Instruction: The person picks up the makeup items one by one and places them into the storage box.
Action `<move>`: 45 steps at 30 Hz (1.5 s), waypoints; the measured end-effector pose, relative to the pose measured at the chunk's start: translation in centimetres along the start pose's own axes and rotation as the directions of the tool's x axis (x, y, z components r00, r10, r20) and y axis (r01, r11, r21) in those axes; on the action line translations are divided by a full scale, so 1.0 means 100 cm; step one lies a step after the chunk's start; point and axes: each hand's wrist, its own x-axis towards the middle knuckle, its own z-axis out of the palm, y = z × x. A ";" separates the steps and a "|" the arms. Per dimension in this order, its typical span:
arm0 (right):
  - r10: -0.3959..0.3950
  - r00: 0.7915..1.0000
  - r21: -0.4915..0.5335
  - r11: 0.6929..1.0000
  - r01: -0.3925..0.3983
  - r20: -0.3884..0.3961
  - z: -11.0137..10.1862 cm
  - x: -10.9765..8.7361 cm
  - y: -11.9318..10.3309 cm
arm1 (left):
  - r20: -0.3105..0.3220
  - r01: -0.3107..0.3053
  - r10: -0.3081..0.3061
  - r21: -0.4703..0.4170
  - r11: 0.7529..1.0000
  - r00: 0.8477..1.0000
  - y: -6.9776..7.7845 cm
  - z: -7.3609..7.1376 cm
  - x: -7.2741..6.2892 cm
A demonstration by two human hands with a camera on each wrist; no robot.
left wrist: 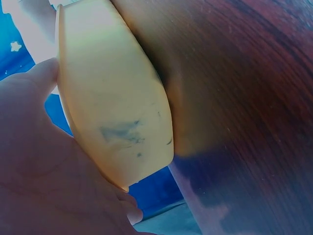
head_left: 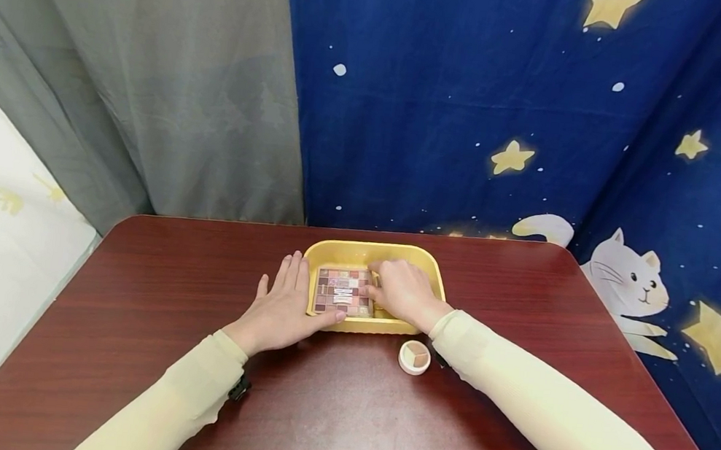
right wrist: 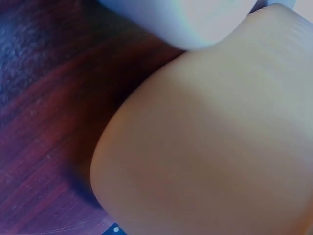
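Note:
A yellow plastic basin [head_left: 389, 326] stands near the far edge of the table. An eyeshadow palette [head_left: 343, 293], printed with rows of pink and brown squares, lies inside at the left. My left hand [head_left: 285, 312] rests against the basin's left front corner, fingers straight along the side and thumb over the front rim. The basin's outer wall [left wrist: 112, 88] fills much of the left wrist view. Reaching into the basin, my right hand [head_left: 405, 288] has bent fingers at the palette's right end; what lies under them is hidden.
A small round white pot [head_left: 414, 358] with a sectioned beige and brown top sits in front of the basin, close to the right sleeve. The dark red wooden table [head_left: 341, 413] extends around them. Grey and blue curtains [head_left: 412, 113] hang behind its far edge.

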 end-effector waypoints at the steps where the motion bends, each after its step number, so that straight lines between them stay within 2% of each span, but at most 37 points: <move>1: 0.001 1.000 0.000 1.000 -0.001 0.000 -0.001 0.000 0.000 | 0.001 0.000 0.000 -0.001 1.000 1.000 0.000 0.000 0.000; 10: 0.021 1.000 0.025 0.999 -0.022 0.003 -0.011 -0.001 -0.002 | -0.009 -0.004 0.004 0.002 1.000 1.000 0.000 -0.001 0.000; 19: -0.005 1.000 0.017 1.000 0.006 -0.016 -0.019 -0.006 -0.003 | -0.010 -0.003 0.003 -0.005 1.000 1.000 0.000 -0.001 -0.001; 27: -0.041 0.997 0.004 0.999 0.042 -0.064 -0.024 -0.014 -0.004 | -0.006 -0.002 0.002 -0.009 1.000 1.000 0.000 -0.002 -0.001; 36: -0.055 0.995 -0.027 0.998 0.053 -0.079 -0.031 -0.023 -0.005 | -0.002 0.002 -0.002 -0.012 1.000 1.000 0.000 -0.001 0.000; 45: -0.066 0.993 -0.010 0.998 0.065 -0.103 -0.038 -0.034 -0.007 | -0.003 0.001 -0.001 -0.003 1.000 1.000 0.000 0.000 0.000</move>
